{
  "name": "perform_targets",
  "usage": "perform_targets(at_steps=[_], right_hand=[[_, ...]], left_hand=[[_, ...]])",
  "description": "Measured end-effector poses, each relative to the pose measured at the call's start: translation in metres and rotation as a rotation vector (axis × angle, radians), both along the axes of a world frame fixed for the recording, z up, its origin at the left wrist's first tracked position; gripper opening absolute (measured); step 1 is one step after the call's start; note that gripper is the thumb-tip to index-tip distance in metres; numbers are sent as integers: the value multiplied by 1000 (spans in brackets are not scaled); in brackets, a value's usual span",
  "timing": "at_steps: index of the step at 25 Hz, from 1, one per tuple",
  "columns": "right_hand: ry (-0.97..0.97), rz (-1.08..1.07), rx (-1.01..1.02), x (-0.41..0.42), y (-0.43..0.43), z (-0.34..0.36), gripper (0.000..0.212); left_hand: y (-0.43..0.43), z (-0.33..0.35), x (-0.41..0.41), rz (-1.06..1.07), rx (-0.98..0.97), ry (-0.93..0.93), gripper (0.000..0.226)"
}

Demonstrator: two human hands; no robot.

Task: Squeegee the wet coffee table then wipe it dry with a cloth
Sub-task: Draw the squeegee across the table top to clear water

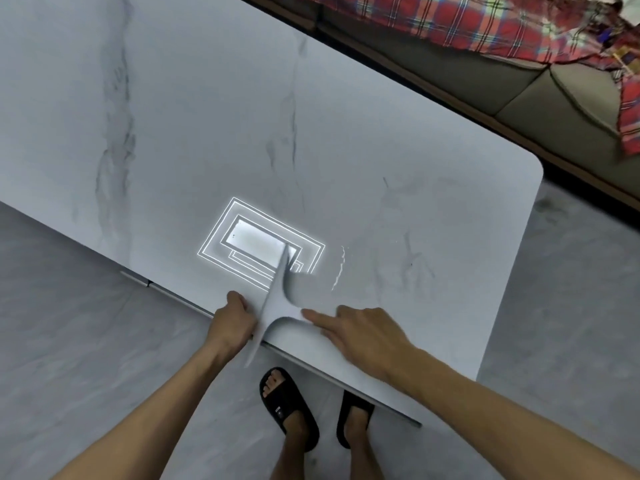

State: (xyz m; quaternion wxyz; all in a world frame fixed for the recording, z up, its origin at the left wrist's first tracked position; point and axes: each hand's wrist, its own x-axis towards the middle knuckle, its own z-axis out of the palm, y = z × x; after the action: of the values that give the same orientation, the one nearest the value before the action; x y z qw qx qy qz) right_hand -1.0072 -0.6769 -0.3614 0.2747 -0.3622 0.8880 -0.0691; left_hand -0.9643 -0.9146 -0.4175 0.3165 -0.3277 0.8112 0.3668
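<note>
Left grip curls round the squeegee, its blade pointing across the counter; right grip lays straight fingers on its handle.

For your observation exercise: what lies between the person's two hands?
In the head view, a pale squeegee lies between the left hand and right hand, at the coffee table's near edge.

A red plaid woven fabric is lying crumpled across the olive-brown cushioned sofa at the top right, one end hanging over the seat front. Pale grey marble-patterned floor tiles are stretching out below. Two black rubber slide sandals are standing side by side on them, each holding a foot.
</note>
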Motion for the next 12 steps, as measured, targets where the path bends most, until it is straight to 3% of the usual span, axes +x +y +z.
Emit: perform_targets(at_steps=[5, 12], right_hand=[[55, 119, -1, 11, -35, -29, 45], [2, -18, 140, 3, 78, -10, 44]], left_hand=[[5, -4, 16, 8, -55, 40, 6], [26, 1, 23, -154, 34, -24, 11]])
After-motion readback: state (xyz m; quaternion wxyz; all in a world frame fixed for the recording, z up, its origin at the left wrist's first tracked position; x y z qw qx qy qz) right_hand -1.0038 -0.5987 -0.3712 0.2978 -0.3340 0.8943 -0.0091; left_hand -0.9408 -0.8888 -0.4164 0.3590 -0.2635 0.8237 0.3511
